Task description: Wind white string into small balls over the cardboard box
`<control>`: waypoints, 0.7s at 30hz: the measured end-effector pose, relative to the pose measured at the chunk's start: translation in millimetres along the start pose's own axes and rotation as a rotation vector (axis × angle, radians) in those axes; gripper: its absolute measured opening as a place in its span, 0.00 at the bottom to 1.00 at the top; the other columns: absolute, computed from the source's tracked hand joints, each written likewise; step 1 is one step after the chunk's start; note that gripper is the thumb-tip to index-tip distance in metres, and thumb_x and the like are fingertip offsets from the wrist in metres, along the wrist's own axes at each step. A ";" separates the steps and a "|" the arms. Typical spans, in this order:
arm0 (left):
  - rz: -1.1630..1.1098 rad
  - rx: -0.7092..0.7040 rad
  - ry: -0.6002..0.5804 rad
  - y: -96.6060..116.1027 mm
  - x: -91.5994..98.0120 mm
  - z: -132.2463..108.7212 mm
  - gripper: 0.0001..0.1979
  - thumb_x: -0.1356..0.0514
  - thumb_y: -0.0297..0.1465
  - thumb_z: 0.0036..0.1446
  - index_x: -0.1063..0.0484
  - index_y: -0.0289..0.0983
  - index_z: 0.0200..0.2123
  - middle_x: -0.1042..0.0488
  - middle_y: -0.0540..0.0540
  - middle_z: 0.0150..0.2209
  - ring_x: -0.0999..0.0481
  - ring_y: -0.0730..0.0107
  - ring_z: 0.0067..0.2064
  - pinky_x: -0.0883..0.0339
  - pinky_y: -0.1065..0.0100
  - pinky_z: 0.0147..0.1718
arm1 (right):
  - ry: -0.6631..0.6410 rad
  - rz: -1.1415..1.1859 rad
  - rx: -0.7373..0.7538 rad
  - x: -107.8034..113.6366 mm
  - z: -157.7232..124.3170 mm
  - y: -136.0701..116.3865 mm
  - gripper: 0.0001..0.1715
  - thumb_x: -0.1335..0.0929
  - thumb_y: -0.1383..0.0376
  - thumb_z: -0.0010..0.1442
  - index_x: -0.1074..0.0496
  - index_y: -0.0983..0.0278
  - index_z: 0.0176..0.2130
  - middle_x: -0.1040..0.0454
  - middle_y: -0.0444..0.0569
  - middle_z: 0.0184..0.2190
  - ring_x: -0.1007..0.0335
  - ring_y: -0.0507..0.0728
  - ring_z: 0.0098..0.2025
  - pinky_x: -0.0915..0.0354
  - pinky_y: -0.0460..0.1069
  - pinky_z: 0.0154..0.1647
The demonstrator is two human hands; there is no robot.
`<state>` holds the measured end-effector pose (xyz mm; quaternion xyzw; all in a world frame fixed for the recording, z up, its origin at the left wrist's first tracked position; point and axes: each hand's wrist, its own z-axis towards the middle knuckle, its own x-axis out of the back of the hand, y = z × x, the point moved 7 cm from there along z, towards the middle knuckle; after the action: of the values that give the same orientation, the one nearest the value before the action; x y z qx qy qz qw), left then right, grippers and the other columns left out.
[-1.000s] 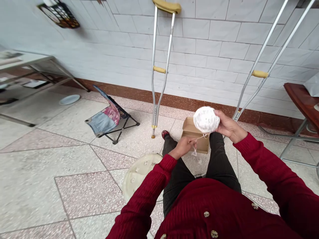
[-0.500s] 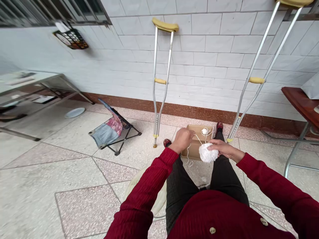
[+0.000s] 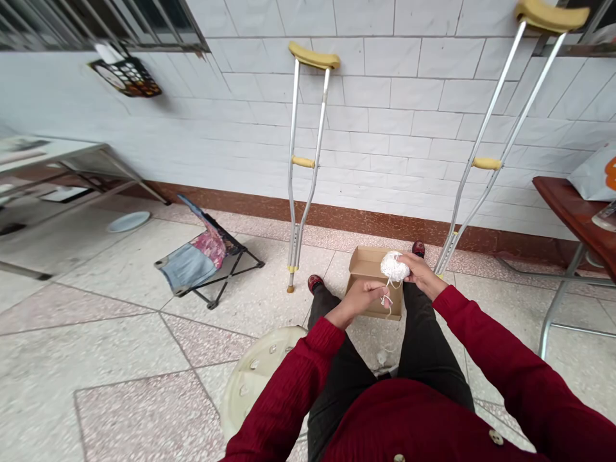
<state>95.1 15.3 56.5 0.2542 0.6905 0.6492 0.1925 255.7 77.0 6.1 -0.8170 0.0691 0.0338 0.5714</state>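
My right hand [image 3: 419, 273] grips a ball of white yarn [image 3: 394, 265] from its right side. Just below and to the left, my left hand [image 3: 364, 298] pinches a loose strand of the yarn [image 3: 386, 299], whose end dangles under the fingers. Both hands are over an open cardboard box [image 3: 368, 258] on the floor between my feet. The hands and the ball hide part of the box's inside.
Two crutches [image 3: 303, 162] [image 3: 486, 164] lean on the tiled wall. A folding stool [image 3: 192, 263] stands left, near a plate [image 3: 129, 222] on the floor. A round plastic stool [image 3: 250, 378] is beside my left leg; a red-brown table [image 3: 572, 212] is at the right.
My right hand has raised the yarn ball up and slightly left. My left hand has come down and closer beneath it with the strand. The view has shifted slightly.
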 end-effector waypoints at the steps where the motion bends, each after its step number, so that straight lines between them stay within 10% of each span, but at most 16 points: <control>1: -0.029 -0.010 -0.006 2.0 -0.6 -3.6 0.17 0.43 0.39 0.60 0.22 0.33 0.29 0.20 0.44 0.30 0.22 0.65 0.36 0.34 0.66 0.45 | -0.041 0.041 0.006 -5.6 -0.4 -7.1 0.25 0.25 0.56 0.45 0.27 0.63 0.43 0.27 0.43 0.25 0.37 0.48 0.21 0.46 0.42 0.16; 12: 0.103 -0.076 0.278 28.7 52.8 -15.3 0.13 0.39 0.39 0.56 0.20 0.35 0.33 0.19 0.45 0.39 0.23 0.61 0.44 0.34 0.65 0.48 | -0.215 0.184 -0.049 -25.3 -4.5 -37.4 0.18 0.26 0.57 0.45 0.26 0.63 0.36 0.25 0.46 0.26 0.33 0.52 0.25 0.38 0.45 0.21; 21: -0.324 -0.016 0.023 13.4 0.6 -10.0 0.14 0.39 0.38 0.58 0.27 0.33 0.43 0.28 0.51 0.19 0.22 0.65 0.29 0.33 0.65 0.39 | 0.131 0.025 0.266 -14.6 2.9 -69.6 0.28 0.25 0.57 0.41 0.24 0.63 0.43 0.28 0.41 0.26 0.41 0.48 0.20 0.49 0.43 0.15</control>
<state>90.0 8.0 70.7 0.1304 0.7195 0.6179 0.2890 251.9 104.3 71.8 -0.7337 0.1201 -0.0219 0.6684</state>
